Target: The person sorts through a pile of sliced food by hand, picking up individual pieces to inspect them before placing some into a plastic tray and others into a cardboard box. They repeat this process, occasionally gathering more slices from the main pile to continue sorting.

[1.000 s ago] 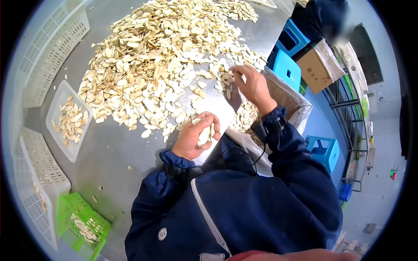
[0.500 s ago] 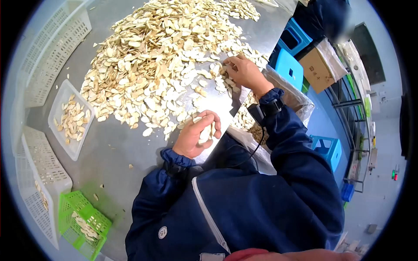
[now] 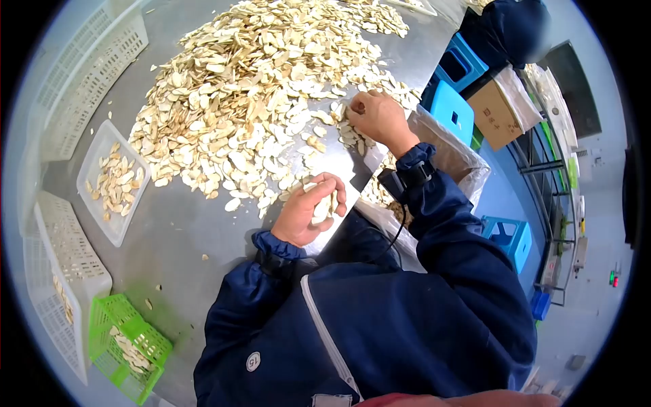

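A large heap of pale, thin dried slices [image 3: 258, 88] covers much of the metal table [image 3: 196, 271]. At the near edge of the heap, my left hand [image 3: 302, 211] is curled around several slices [image 3: 323, 209], which show between thumb and fingers. My right hand [image 3: 381, 119] is over the right side of the heap, palm down, with its fingers bent in above a small cluster of slices [image 3: 351, 138]. Its fingertips are partly hidden, and I cannot tell what they pinch. Below that wrist, a lined box [image 3: 451, 152] holds more slices.
A clear tray [image 3: 129, 230] of slices stands on the left, between white perforated baskets [image 3: 95, 88] and a green basket [image 3: 129, 312]. To the right are blue stools [image 3: 451, 112] and a cardboard box [image 3: 498, 112]. Another person in dark clothing [image 3: 498, 30] is at the upper right.
My right hand has shifted slightly down, and its fingers are drawn in more. My left hand keeps its hold on the slices. The whole view has moved a little.
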The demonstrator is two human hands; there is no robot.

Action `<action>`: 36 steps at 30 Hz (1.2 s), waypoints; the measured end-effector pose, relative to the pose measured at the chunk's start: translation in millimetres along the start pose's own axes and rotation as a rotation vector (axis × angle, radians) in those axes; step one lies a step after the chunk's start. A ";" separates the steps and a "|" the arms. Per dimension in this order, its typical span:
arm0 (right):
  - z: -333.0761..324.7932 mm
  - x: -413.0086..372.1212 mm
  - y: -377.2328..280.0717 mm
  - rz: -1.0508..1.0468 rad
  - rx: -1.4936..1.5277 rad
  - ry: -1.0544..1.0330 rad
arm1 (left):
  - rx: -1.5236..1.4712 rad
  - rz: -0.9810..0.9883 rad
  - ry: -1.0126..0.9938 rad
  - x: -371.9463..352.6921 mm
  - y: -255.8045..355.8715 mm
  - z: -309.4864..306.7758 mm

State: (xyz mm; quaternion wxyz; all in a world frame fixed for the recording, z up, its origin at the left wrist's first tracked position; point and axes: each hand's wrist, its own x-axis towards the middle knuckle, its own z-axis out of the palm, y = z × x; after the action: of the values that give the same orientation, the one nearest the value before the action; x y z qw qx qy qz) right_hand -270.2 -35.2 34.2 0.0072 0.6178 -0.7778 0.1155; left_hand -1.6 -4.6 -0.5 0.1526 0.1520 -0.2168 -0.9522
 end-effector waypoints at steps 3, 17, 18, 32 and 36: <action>-1.6 2.5 -2.0 0.065 0.170 -0.134 | 0.006 0.012 0.005 -0.7 -1.5 -0.2; -0.8 -31.1 7.2 -0.212 0.258 0.121 | 0.000 0.011 0.003 0.0 -1.0 0.2; 2.2 -29.7 6.5 -0.228 0.262 0.110 | 0.005 0.016 0.009 -0.6 -0.2 0.8; -63.6 21.2 -89.3 -0.421 0.336 -0.759 | 0.259 -0.067 -0.156 0.4 -9.0 2.1; -59.5 42.4 -171.0 -0.479 1.020 -0.713 | 0.334 -0.116 -0.268 1.6 -15.1 -1.0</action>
State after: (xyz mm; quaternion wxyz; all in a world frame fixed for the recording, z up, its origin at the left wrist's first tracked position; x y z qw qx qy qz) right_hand -123.4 -100.5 127.8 -0.5182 0.6999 -0.4215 0.2527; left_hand -6.0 7.5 -8.6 0.0402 0.0593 -0.3806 -0.9219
